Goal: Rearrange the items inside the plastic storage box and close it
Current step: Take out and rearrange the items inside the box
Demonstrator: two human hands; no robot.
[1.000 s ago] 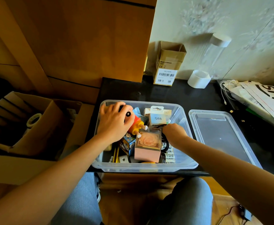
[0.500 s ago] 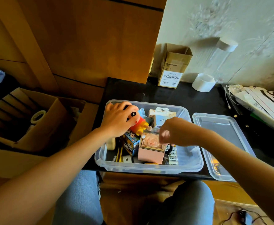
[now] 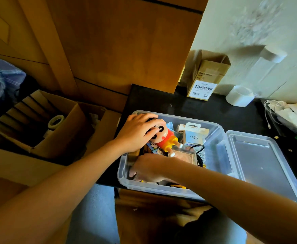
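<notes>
A clear plastic storage box [image 3: 216, 138] stands open on the black table, its clear lid [image 3: 260, 166] lying flat to its right. Inside are a cartoon boy figure [image 3: 165, 138] in red shirt and yellow shorts, a white Q88 package [image 3: 194, 136], a panda-print box [image 3: 154, 148] and a pink box [image 3: 188, 156]. My left hand [image 3: 137, 133] grips the figure's head at the box's back left. My right hand [image 3: 149, 169] reaches down into the box's front left; its fingers are hidden among the items.
A brown carton with a barcode label [image 3: 205, 76] and a white tape roll [image 3: 239, 95] stand at the back of the table. White cables and papers [image 3: 285, 111] lie at the right. An open cardboard box [image 3: 43, 127] sits on the left, below the table.
My right hand has moved from the box's middle right, up over the pink box, then down into the front left corner. My left hand stays on the figure.
</notes>
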